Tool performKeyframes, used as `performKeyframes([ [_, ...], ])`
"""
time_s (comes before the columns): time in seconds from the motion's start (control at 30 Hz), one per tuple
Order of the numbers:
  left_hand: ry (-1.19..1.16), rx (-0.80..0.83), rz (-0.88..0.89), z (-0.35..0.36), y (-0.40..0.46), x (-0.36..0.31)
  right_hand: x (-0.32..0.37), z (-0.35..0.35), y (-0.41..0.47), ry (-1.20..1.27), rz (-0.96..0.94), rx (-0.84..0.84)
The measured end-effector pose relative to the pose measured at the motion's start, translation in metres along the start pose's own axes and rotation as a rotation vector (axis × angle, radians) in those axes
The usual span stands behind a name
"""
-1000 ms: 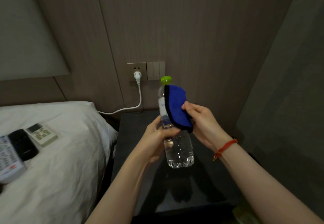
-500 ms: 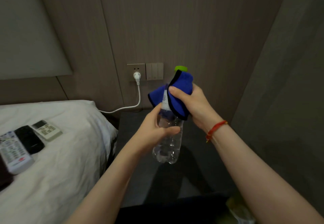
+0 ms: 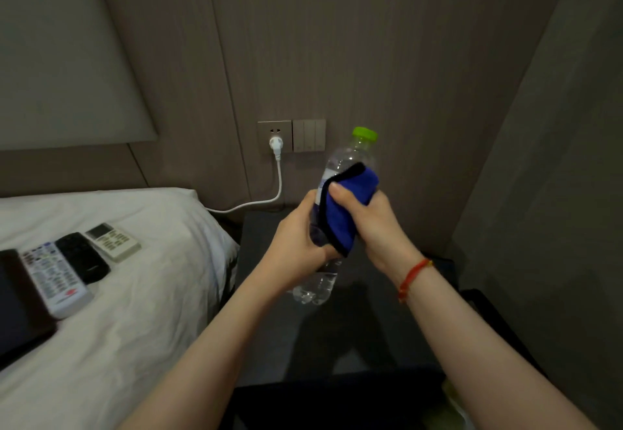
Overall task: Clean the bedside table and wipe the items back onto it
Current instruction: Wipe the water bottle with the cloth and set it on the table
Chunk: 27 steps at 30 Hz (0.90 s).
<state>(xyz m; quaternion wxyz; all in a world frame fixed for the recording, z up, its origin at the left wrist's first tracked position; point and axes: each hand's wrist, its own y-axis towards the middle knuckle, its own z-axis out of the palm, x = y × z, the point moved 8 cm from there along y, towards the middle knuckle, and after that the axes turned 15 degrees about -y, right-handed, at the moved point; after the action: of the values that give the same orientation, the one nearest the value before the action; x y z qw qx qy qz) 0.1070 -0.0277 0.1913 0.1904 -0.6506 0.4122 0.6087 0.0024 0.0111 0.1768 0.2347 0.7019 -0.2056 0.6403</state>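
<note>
**One bottle, one cloth, both hands on them**

One bottle (image 3: pixel 350 160) is in view, held in the air above the bedside table (image 3: pixel 269 311), tilted with its top leaning right and away. It is clear plastic with a lime-green cap (image 3: pixel 364 133), a pale label partly hidden at mid-height, and a ribbed base that shows below the hands. How much liquid is inside cannot be told.

One cloth (image 3: pixel 344 214) is wrapped against the bottle's middle: bright blue with a black bound edge, folded over on itself.

Two hands are at work. The left hand (image 3: pixel 296 244) has its fingers curled round the lower body of the bottle, gripping it from the left side. The right hand (image 3: pixel 374 224) clasps the cloth, thumb on top and fingers bent round behind, pressing the cloth onto the bottle. A single red string bracelet (image 3: pixel 413 278) sits on the right wrist.

On the white bed (image 3: pixel 135 311) to the left lie three remotes: a long white one (image 3: pixel 55 278), a black one (image 3: pixel 82 257) touching it, and a small cream one (image 3: pixel 113 242) just beside the black. One dark flat slab (image 3: pixel 17 308) lies at the left edge, next to the white remote.

On the wall there is one socket (image 3: pixel 274 136) with one white plug and cable (image 3: pixel 278 180) trailing down towards the bed, and one switch panel (image 3: pixel 309 134) touching the socket's right side.
</note>
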Motion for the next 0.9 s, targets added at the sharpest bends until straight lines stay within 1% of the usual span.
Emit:
performKeyframes([
  [0.13,0.064,0.015,-0.009,0.001,-0.003,-0.005,0.026,-0.01,0.01,0.11,-0.027,-0.036],
  [0.23,0.05,0.068,-0.023,0.0,-0.005,-0.008,0.033,-0.015,0.009,0.246,-0.015,-0.065],
  [0.3,-0.002,0.085,-0.026,-0.002,-0.008,-0.006,0.031,-0.012,0.004,0.234,-0.021,-0.053],
  [0.37,-0.143,0.072,-0.048,-0.006,-0.01,0.0,0.019,0.0,-0.004,0.152,-0.018,0.013],
  [0.43,-0.303,0.03,-0.067,-0.009,-0.011,0.007,0.001,0.017,-0.018,0.116,-0.013,0.128],
  [0.53,-0.446,-0.004,-0.088,-0.01,-0.012,0.014,-0.026,0.031,-0.037,0.165,0.041,0.255],
  [0.63,-0.554,0.0,-0.114,-0.008,-0.013,0.02,-0.042,0.034,-0.049,0.193,0.084,0.314],
  [0.7,-0.631,-0.025,-0.121,-0.008,-0.013,0.025,-0.051,0.032,-0.052,0.146,0.116,0.316],
  [0.8,-0.765,-0.065,-0.137,-0.009,-0.01,0.03,-0.056,0.029,-0.053,-0.022,0.124,0.344],
  [0.83,-0.813,-0.075,-0.156,-0.009,-0.009,0.033,-0.054,0.026,-0.052,-0.076,0.111,0.337],
  [0.9,-0.879,-0.08,-0.206,-0.007,-0.007,0.034,-0.046,0.017,-0.048,-0.168,0.088,0.269],
])
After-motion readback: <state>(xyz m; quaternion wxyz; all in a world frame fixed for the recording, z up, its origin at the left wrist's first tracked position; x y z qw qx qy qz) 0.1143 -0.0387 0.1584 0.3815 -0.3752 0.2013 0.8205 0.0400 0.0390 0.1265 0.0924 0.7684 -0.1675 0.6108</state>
